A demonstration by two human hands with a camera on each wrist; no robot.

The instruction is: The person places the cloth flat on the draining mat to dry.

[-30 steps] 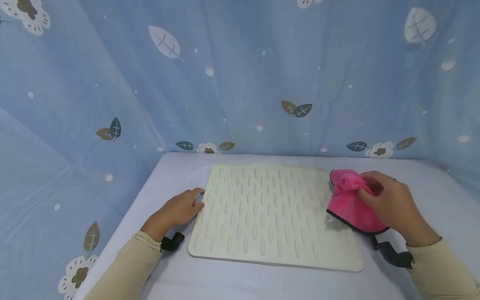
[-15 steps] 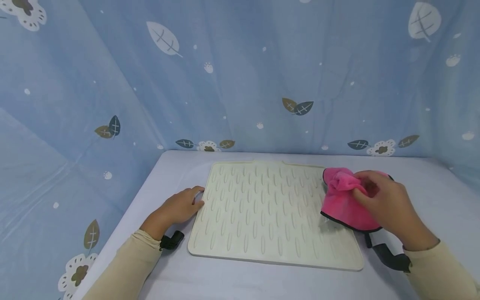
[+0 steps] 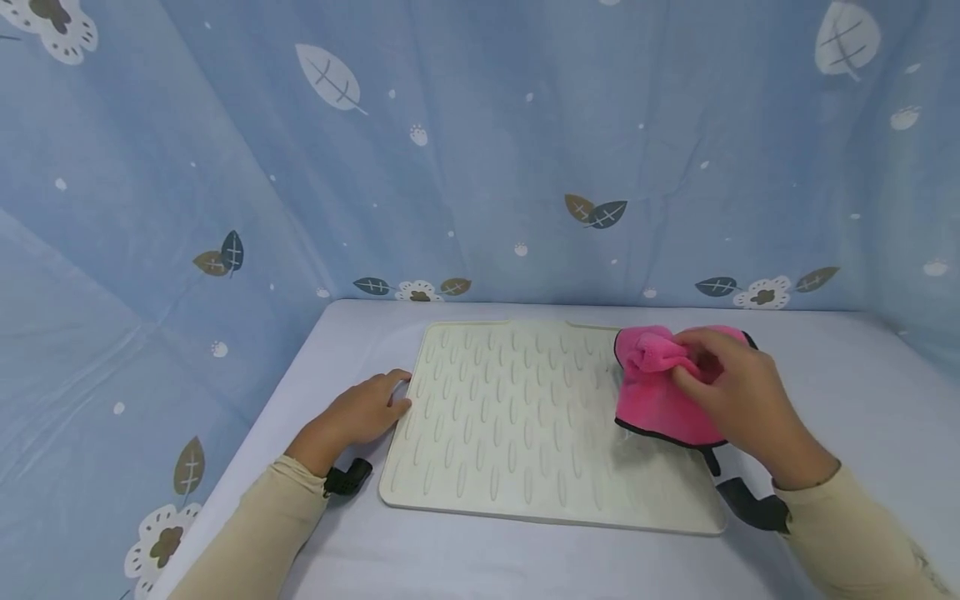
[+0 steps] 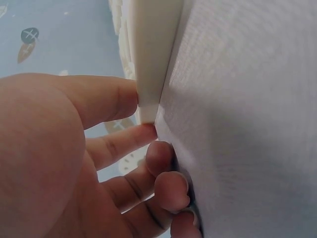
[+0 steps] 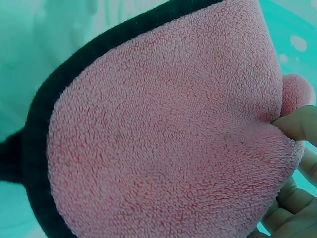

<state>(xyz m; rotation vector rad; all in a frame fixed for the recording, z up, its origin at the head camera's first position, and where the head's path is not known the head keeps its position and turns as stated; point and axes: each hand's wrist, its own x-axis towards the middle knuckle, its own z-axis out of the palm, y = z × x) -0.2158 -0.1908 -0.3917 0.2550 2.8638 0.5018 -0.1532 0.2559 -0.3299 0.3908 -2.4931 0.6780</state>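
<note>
A desk (image 3: 480,562) carries everything here, its top under a pale white cover (image 4: 257,99) with a fine weave showing up close and a few faint creases along the near side; directly on it lies a cream mat (image 3: 510,417), flat and roughly rectangular, its corners rounded, its face patterned with rows of elongated ovals; bare cover shows on all four sides of it.
</note>
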